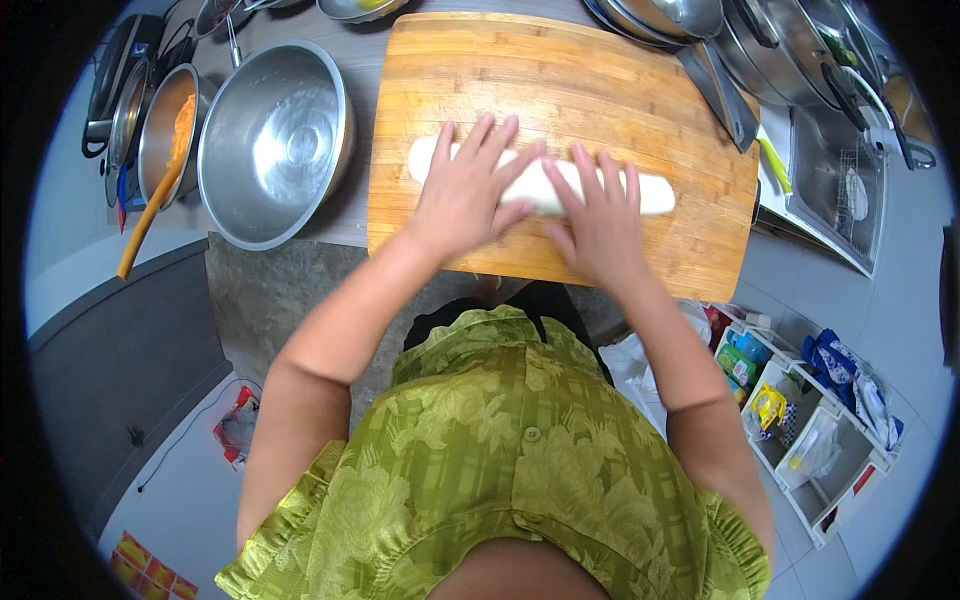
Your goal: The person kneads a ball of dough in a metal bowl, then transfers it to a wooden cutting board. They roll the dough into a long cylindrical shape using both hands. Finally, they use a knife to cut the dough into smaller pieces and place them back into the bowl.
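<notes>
A smooth white roll of dough (530, 188) lies crosswise on a wooden cutting board (480, 70), nearer the board's near edge than its far edge. One end sits toward the left edge and the other, slightly closer to the person, toward the right edge. Both hands rest on the roll with fingers spread and stretched forward, palms down, pressing flat rather than pinching. The left hand (465, 190) covers the left half, its fingertips reaching over the far side; the right hand (600, 215) covers the right half — the two thumbs near each other but apart, with a short stretch of dough showing between the hands.

The board lies on a grey desk (362, 75), along its near edge. To its left stands a wide steel bowl (272, 140), close to the desk's near edge. Beyond that, toward the desk's left end, is a smaller metal pan (155, 135) holding an orange mixture (184, 122), a wooden handle (150, 222) slanting out over its rim. Stacked metal pans (680, 15) crowd the board's far right corner, and a green handle (775, 165) lies just beside the right edge — near a sink (812, 150).
</notes>
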Tool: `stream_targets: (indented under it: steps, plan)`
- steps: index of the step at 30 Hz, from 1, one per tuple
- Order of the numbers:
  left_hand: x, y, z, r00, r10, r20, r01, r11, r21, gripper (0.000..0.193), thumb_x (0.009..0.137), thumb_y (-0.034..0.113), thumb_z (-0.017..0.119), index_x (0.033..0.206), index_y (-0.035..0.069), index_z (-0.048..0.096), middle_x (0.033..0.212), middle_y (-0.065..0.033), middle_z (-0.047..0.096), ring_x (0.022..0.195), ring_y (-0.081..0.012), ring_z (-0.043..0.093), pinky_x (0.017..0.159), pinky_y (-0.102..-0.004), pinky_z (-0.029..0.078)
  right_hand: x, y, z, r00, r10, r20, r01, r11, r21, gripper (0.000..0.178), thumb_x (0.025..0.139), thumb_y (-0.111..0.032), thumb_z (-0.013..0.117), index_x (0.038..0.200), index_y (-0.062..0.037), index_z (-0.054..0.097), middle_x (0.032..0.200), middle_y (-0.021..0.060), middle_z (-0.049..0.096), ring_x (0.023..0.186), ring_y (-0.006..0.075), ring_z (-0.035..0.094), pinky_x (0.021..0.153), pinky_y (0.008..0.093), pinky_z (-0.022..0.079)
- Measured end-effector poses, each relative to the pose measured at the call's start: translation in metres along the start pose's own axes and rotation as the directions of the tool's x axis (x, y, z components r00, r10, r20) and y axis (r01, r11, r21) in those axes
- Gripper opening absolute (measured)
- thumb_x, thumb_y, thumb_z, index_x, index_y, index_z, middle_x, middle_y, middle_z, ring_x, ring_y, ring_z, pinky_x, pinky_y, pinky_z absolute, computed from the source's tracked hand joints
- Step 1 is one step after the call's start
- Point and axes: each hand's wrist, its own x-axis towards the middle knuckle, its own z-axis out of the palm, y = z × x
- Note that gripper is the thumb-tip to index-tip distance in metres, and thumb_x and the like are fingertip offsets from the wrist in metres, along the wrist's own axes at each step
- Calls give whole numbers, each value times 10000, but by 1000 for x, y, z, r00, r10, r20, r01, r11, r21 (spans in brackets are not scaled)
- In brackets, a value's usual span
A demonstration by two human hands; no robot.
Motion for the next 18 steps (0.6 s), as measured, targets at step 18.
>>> stream_targets:
  steps: [18]
  plan:
    - [80,-68,20,894,-382,-235,409,909,79,770,984,715,313,1565,217,399,1655,-195,246,1556,-345,159,1212,-645,67,88,49,2,908,391,-153,-408,907,-105,711,970,-595,515,1527,-157,457,1564,238,389,1503,430,253,1188,648,166]
